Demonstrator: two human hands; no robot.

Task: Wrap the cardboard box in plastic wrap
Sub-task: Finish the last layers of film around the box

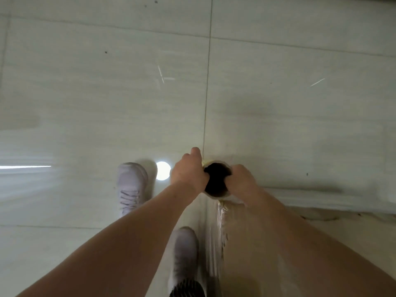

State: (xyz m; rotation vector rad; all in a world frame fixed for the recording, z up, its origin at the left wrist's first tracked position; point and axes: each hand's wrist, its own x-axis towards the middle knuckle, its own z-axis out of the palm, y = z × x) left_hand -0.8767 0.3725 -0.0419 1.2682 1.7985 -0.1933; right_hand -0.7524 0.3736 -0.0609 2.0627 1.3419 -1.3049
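Observation:
I look straight down the dark hollow core of a plastic wrap roll (216, 179), held upright in front of me. My left hand (188, 172) grips its left side and my right hand (244, 181) grips its right side. A sheet of clear plastic wrap (216, 243) streams from the roll down toward me, glinting along its edge. At the lower right is the cardboard box (267, 243), brown under the film and partly hidden by my right forearm. A wrapped edge of it runs to the right (321, 198).
Pale tiled floor (107, 93) fills the view, with a dark joint line running up the middle. My two white shoes (131, 187) (184, 249) stand left of the box. A round light reflection (163, 170) shines on the tile beside my left hand.

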